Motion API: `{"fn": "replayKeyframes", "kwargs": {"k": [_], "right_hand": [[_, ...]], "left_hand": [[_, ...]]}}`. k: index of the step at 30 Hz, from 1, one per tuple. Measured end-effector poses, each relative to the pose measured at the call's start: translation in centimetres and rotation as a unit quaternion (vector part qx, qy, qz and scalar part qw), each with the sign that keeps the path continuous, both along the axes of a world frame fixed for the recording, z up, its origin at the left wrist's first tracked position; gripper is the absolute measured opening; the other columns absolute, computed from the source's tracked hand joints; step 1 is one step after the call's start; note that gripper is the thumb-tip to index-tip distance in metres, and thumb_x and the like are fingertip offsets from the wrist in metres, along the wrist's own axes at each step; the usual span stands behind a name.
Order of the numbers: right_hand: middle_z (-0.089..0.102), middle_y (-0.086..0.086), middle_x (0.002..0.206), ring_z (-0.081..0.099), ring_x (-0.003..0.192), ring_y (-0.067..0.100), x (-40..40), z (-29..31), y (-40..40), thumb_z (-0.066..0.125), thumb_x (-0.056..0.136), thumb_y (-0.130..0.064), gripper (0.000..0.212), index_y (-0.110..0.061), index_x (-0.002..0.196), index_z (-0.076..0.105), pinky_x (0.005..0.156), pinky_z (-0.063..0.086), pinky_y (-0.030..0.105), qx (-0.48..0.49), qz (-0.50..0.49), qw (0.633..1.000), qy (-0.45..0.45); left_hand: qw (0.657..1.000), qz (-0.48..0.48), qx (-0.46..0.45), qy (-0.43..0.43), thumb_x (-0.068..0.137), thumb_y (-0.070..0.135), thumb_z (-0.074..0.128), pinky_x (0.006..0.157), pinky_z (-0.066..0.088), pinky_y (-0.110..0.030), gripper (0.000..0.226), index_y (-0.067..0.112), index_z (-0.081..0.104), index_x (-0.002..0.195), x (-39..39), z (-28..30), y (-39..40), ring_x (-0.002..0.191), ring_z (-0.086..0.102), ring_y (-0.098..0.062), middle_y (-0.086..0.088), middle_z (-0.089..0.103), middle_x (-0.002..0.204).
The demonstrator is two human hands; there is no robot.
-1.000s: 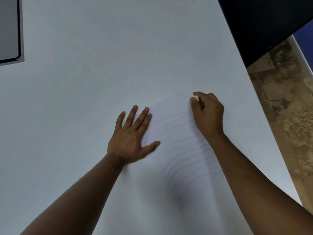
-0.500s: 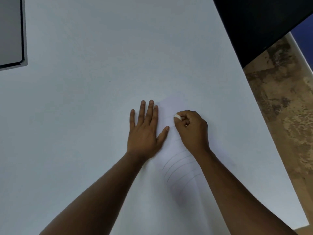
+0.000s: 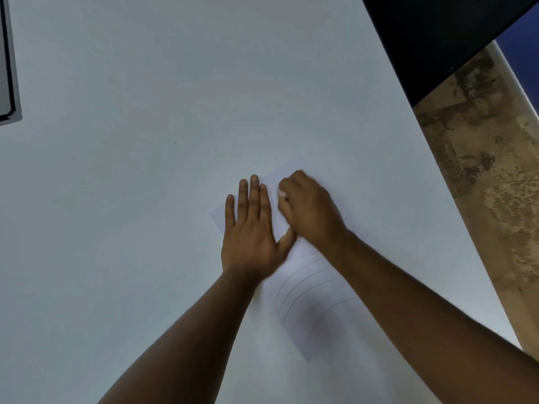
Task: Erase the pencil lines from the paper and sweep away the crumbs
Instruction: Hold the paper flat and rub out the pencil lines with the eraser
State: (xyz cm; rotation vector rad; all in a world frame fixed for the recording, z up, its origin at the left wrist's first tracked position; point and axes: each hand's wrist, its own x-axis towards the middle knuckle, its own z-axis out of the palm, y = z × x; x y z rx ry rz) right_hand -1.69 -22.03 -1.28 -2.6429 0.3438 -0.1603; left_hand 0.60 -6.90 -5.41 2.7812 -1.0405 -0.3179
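White paper (image 3: 303, 310) lies flat on the pale table (image 3: 145, 199), turned at an angle to you, with its far corner beyond your knuckles and its near corner toward your right forearm. Your left hand (image 3: 250, 231) is spread flat on the sheet's left part, fingers straight and close together, thumb angled toward the other hand; it grasps nothing and serves as a weight, so that rubbing does not drag or crease the sheet. Your right hand (image 3: 309, 211) is curled round a small white eraser (image 3: 281, 194), of which only a tip shows between the fingertips, just beside the left forefinger. Placing the pinning hand this close to the rubbing point keeps the paper taut exactly where the force is applied. The eraser seems to be touching the paper, though the hand is blurred and contact cannot be confirmed. Several curved pencil lines (image 3: 309, 287) remain on the nearer half, between your two forearms, while the upper area round the hands looks free of marks; judged from this, erasing is partly done and proceeds from the far end toward you. Crumbs are too small to make out here. A dark-framed object (image 3: 8, 83) sits at the table's left edge, well apart from the work.
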Motion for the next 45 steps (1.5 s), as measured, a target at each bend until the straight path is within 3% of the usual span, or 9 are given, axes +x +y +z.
{"fn": "replayKeyframes", "kwargs": {"k": [5,9,14,21,27,32,37,41,45], "right_hand": [[0.053,0.015,0.078,0.046,0.062,0.024,1.6,0.5,-4.1,0.057,0.085,-0.002,0.010,-0.001,0.076,0.056,0.055,0.045,0.036,-0.022,-0.108,0.993,-0.038],[0.056,0.011,0.079,0.053,0.067,0.022,0.7,0.6,-2.4,0.060,0.087,-0.008,0.008,-0.003,0.080,0.061,0.059,0.046,0.032,0.025,-0.058,0.996,-0.061],[0.058,0.015,0.082,0.056,0.072,0.028,0.0,0.3,-0.5,0.055,0.091,-0.009,0.013,0.000,0.086,0.063,0.064,0.051,0.043,-0.004,0.050,0.999,-0.009],[0.055,0.018,0.082,0.052,0.075,0.032,2.3,0.6,-3.0,0.054,0.089,-0.006,0.012,0.003,0.083,0.058,0.063,0.046,0.043,-0.018,-0.115,0.993,-0.020],[0.059,0.015,0.086,0.057,0.077,0.027,-0.4,0.3,0.5,0.054,0.092,-0.008,0.013,0.000,0.089,0.064,0.068,0.051,0.041,-0.001,0.009,1.000,-0.024],[0.057,0.019,0.088,0.056,0.078,0.032,1.9,0.3,-2.2,0.046,0.094,-0.010,0.019,0.002,0.091,0.061,0.065,0.047,0.039,-0.076,-0.062,0.995,-0.023],[0.060,0.014,0.089,0.057,0.078,0.026,1.4,0.6,-1.8,0.056,0.091,-0.009,0.010,-0.001,0.091,0.061,0.069,0.048,0.034,0.050,-0.153,0.986,-0.051],[0.063,0.002,0.085,0.057,0.070,0.012,-2.4,1.1,1.6,0.063,0.090,-0.015,0.004,-0.011,0.091,0.064,0.064,0.047,0.018,0.133,-0.195,0.964,-0.123],[0.066,0.001,0.092,0.059,0.074,0.008,-5.1,0.4,4.1,0.066,0.092,-0.013,0.007,-0.010,0.097,0.067,0.066,0.049,0.018,0.178,-0.198,0.955,-0.127]], "left_hand": [[1.000,0.008,-0.007,-0.006,0.100,0.074,0.015,0.129,-0.001,-0.050,0.094,0.007,0.000,0.164,0.0,-0.1,-0.1,0.159,-0.014,-0.024,-0.009,-0.008,0.173],[1.000,0.010,-0.011,-0.002,0.100,0.074,0.017,0.129,-0.002,-0.049,0.095,0.006,0.000,0.164,0.1,-0.1,-0.1,0.159,-0.014,-0.025,-0.010,-0.008,0.173],[1.000,0.006,-0.018,-0.007,0.100,0.073,0.021,0.129,0.000,-0.050,0.094,0.006,0.003,0.164,-0.1,-0.1,0.0,0.159,-0.011,-0.026,-0.012,-0.005,0.173],[1.000,0.012,-0.016,0.003,0.099,0.075,0.013,0.129,-0.002,-0.050,0.095,0.008,-0.001,0.164,0.0,-0.1,-0.1,0.159,-0.015,-0.024,-0.009,-0.010,0.173],[1.000,0.006,-0.026,-0.008,0.100,0.072,0.024,0.129,0.000,-0.050,0.095,0.006,0.004,0.164,0.0,-0.4,0.0,0.160,-0.009,-0.027,-0.012,-0.004,0.173],[1.000,0.014,-0.022,-0.001,0.099,0.075,0.015,0.129,-0.003,-0.049,0.095,0.007,0.000,0.164,0.1,-0.3,0.0,0.159,-0.014,-0.024,-0.009,-0.008,0.173],[1.000,0.016,-0.020,0.005,0.099,0.074,0.017,0.129,-0.007,-0.047,0.095,0.008,-0.002,0.164,0.1,0.0,-0.2,0.159,-0.015,-0.024,-0.009,-0.009,0.173],[0.999,0.012,-0.027,0.011,0.105,0.061,0.018,0.129,-0.007,-0.046,0.082,0.007,0.000,0.164,0.0,0.6,-0.1,0.159,-0.014,-0.026,-0.011,-0.007,0.172],[0.981,0.058,-0.158,0.098,0.109,0.037,0.026,0.130,0.001,-0.044,0.064,0.005,0.012,0.163,0.3,2.2,0.2,0.160,-0.005,-0.027,-0.012,0.005,0.172]]}}
